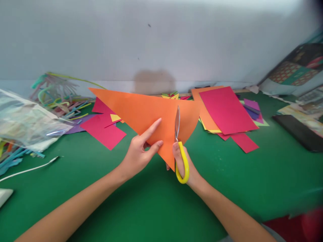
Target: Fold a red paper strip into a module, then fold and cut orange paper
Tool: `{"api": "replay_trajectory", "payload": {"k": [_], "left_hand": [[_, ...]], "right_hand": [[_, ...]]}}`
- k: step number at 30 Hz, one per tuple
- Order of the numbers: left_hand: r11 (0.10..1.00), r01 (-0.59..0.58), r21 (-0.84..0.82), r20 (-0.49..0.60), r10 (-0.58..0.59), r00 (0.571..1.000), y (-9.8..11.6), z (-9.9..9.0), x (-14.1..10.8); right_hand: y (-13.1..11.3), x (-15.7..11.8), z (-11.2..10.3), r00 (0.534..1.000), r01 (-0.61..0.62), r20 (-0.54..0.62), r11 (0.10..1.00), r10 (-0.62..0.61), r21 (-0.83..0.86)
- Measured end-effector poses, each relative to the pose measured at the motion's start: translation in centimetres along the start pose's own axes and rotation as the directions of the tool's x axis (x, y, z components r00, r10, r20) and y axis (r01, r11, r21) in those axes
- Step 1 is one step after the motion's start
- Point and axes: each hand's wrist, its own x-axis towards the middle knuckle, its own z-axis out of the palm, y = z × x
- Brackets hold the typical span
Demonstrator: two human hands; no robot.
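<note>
My left hand [137,154] pinches the orange paper [151,112] near its lower left edge, index finger and thumb on its face. My right hand [189,168] grips yellow-handled scissors [183,164], blades in a slit up the sheet, which is held above the green counter [151,208]. With the sheet in midair, I judge a slack left grip could let it twist and the cut wander; pushing the blades too far could sever the right flap.
</note>
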Motion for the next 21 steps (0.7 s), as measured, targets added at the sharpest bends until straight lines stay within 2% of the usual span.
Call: {"api": "replay_trajectory", "payload": {"k": [11, 21], "left_hand": [[0.999, -0.023, -0.022, -0.006, 0.023, 1.0, 0.04, 0.14, -0.1], [0.999, 0.002, -0.041, 0.004, -0.001, 1.0, 0.27, 0.16, -0.04]], "right_hand": [[-0.47, -0.09, 0.18, 1.0, 0.007, 0.001, 1.0, -0.007, -0.004], [-0.64, -0.13, 0.31, 1.0, 0.004, 0.0, 1.0, -0.004, -0.003]]}}
